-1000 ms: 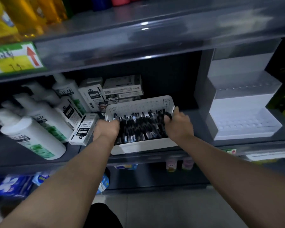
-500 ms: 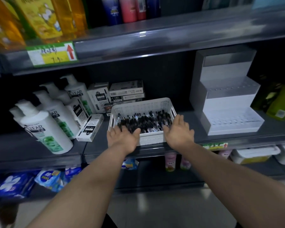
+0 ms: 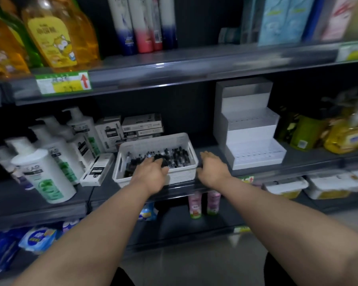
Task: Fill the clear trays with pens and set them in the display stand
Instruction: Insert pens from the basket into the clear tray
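A white perforated basket (image 3: 153, 142) full of dark pens (image 3: 175, 155) stands on the middle shelf. My left hand (image 3: 151, 172) reaches over its front rim, and the fingers lie on the pens. Just right of the basket, my right hand (image 3: 212, 168) hovers over the shelf with fingers spread, holding nothing. Further right stands the white stepped display stand (image 3: 246, 100). A clear tray (image 3: 256, 156) with rows of holes sits on its lowest step and another clear tray (image 3: 253, 120) on the step above; both hold no pens.
White pump bottles (image 3: 46, 172) crowd the shelf at the left. A flat pen box (image 3: 97, 169) lies beside the basket, and stacked boxes (image 3: 142, 125) sit behind it. Yellow bottles (image 3: 341, 137) stand right of the stand. The upper shelf edge (image 3: 174, 76) overhangs.
Both hands let go of the basket, which rests on the shelf. My left hand moved from its front rim into the pens. My right hand slid off to the basket's right side.
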